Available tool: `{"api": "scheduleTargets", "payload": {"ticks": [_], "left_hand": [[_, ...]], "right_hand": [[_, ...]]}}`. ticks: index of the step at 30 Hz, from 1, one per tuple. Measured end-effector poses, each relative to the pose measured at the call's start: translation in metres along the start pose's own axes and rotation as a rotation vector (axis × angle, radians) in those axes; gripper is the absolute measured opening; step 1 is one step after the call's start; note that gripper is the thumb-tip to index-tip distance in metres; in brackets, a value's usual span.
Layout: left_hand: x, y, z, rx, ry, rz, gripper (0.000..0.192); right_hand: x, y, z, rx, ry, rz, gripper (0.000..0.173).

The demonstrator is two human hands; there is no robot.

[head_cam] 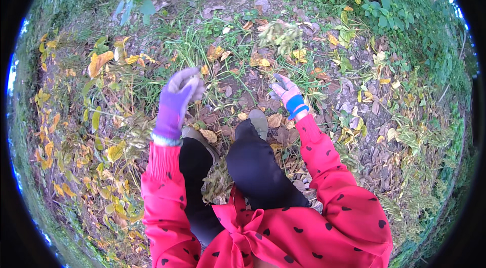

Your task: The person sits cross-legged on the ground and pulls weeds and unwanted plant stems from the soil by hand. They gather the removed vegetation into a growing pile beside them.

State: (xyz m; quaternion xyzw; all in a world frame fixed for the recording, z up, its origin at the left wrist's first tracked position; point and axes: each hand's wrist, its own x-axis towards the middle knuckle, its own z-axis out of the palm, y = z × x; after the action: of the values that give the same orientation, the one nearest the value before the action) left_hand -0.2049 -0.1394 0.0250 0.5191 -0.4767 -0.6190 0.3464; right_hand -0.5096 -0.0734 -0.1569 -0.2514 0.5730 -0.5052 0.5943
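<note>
My left hand, in a purple work glove with pale fingers, is raised over grass left of my feet. Its fingers curl towards the thumb; whether something thin is between them I cannot tell. My right hand, in a pinkish-grey glove with a blue band at the wrist, hovers over leaf litter right of my shoes, its fingers bent and slightly apart, with nothing visible in them. Beyond it, a cluster of pale green, wilted pods or leaves appears above the ground. Green grass blades lie beyond my left hand.
Yellowing leafy plants stand at the left. Dry brown leaves cover soil around my shoes. Pale wilted plants lie at the right. Broad-leaved green weeds grow at the far side.
</note>
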Motion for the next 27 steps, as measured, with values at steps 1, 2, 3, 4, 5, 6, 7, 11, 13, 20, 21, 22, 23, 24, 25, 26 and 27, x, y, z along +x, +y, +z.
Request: {"api": "scheduleTargets", "payload": {"ticks": [1, 2, 3, 4, 5, 6, 7, 11, 13, 20, 21, 22, 23, 24, 25, 26, 27], "left_hand": [[-0.020, 0.000, -0.005, -0.026, -0.019, 0.034, 0.033], [-0.037, -0.004, -0.009, -0.038, 0.033, -0.010, 0.032], [-0.054, -0.010, -0.012, -0.077, 0.059, -0.015, 0.032], [-0.064, -0.017, -0.017, -0.114, 0.084, -0.020, 0.032], [-0.069, -0.022, -0.021, -0.117, 0.120, -0.042, 0.031], [-0.072, -0.029, -0.026, -0.117, 0.157, -0.073, 0.031], [-0.076, -0.035, -0.030, -0.095, 0.240, -0.169, 0.030], [-0.063, -0.053, -0.040, -0.147, 0.142, 0.014, 0.030], [-0.054, -0.058, -0.040, -0.052, 0.124, 0.004, 0.031], [-0.045, -0.049, -0.020, 0.555, -0.018, 0.318, 0.032], [-0.048, -0.045, -0.016, 0.575, -0.044, 0.316, 0.033], [-0.051, -0.041, -0.014, 0.587, -0.075, 0.325, 0.033], [-0.053, -0.037, -0.012, 0.597, -0.105, 0.333, 0.033], [-0.056, -0.034, -0.011, 0.541, -0.121, 0.330, 0.034], [-0.058, -0.032, -0.011, 0.563, -0.122, 0.329, 0.034], [-0.060, -0.031, -0.012, 0.580, -0.122, 0.337, 0.034], [-0.061, -0.031, -0.014, 0.603, -0.120, 0.346, 0.034]], "right_hand": [[-0.003, -0.003, 0.004, -0.034, -0.040, -0.047, 0.045], [-0.006, -0.005, 0.007, -0.042, -0.076, -0.055, 0.045], [-0.011, -0.007, 0.011, -0.052, -0.100, -0.048, 0.044], [-0.017, -0.008, 0.016, -0.042, -0.119, -0.047, 0.044], [-0.023, -0.011, 0.020, -0.070, -0.133, -0.054, 0.044], [-0.030, -0.012, 0.023, -0.094, -0.149, -0.054, 0.043], [-0.037, -0.014, 0.026, -0.109, -0.176, -0.056, 0.043], [-0.059, -0.022, 0.034, -0.129, -0.185, -0.008, 0.040], [-0.066, -0.028, 0.036, -0.172, -0.199, -0.010, 0.039], [-0.068, -0.064, 0.045, -0.560, -0.213, -0.173, 0.038], [-0.065, -0.068, 0.048, -0.663, -0.223, -0.229, 0.037], [-0.062, -0.071, 0.049, -0.812, -0.246, -0.222, 0.038], [-0.057, -0.073, 0.048, -0.958, -0.266, -0.211, 0.038], [-0.050, -0.073, 0.048, -0.983, -0.278, -0.151, 0.040], [-0.041, -0.070, 0.046, -1.024, -0.262, -0.060, 0.041], [-0.031, -0.064, 0.043, -1.013, -0.209, 0.001, 0.040], [-0.019, -0.057, 0.040, -0.966, -0.196, 0.034, 0.040]]}}
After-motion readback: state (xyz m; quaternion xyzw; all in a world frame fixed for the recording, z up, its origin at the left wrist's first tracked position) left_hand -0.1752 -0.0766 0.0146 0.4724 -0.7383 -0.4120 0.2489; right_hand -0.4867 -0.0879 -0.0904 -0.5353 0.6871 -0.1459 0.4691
